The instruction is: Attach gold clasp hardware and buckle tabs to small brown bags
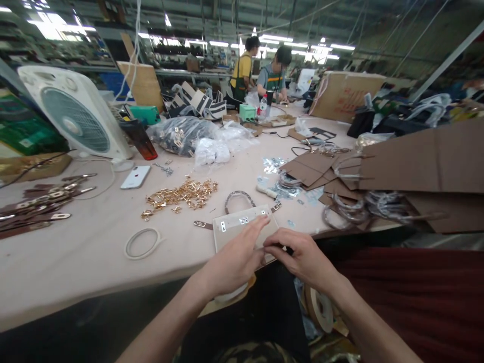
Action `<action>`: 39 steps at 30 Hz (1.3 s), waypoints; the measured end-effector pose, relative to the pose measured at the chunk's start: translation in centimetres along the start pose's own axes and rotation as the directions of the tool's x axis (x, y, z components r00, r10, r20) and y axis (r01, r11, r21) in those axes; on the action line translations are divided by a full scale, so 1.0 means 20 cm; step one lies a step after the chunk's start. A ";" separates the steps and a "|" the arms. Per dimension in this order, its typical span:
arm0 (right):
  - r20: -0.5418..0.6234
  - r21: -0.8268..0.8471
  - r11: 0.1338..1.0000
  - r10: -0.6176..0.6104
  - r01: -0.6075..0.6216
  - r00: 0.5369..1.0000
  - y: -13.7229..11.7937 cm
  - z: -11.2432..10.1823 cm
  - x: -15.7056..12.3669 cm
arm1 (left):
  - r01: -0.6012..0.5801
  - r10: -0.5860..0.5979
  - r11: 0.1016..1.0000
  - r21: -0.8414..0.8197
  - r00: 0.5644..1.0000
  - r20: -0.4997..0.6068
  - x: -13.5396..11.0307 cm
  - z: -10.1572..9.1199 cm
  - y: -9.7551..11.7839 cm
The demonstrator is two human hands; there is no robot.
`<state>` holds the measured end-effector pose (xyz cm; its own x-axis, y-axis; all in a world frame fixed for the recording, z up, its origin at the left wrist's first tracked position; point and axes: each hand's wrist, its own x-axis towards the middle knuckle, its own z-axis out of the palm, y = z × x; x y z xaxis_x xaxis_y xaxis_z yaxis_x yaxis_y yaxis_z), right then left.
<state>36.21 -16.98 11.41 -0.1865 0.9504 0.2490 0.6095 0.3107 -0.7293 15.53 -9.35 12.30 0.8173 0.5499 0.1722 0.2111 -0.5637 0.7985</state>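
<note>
A beige bag panel (227, 238) lies at the table's front edge, with small metal plates along its far side. A curved handle (240, 193) wrapped in clear film stands out beyond it, and short brown straps (203, 224) with metal fittings stick out at both sides. My left hand (240, 254) rests across the panel, its fingers stretched over the surface and the thumb apart. At the near right edge, my right hand (298, 252) is closed in a pinch against the panel. What lies between its fingertips is hidden.
Gold metal fittings (185, 194), a tape roll (142, 243) and a phone (135, 177) lie to the left. A fan (75, 111) stands behind them. Brown panels (419, 159) and wrapped handles (348, 209) are stacked right. Two people (274, 75) work at the back.
</note>
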 end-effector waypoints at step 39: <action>-0.035 0.072 0.972 0.226 -0.223 0.974 0.79 0.12 0.43 | 0.413 -0.521 0.792 -0.450 0.841 -0.146 0.01 0.21 -0.45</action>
<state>42.38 -3.88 0.41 -0.0168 0.9948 0.1006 0.5788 0.0917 -0.8103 16.08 -6.63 2.74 0.4992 0.8460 -0.1874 0.2631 0.0581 0.9630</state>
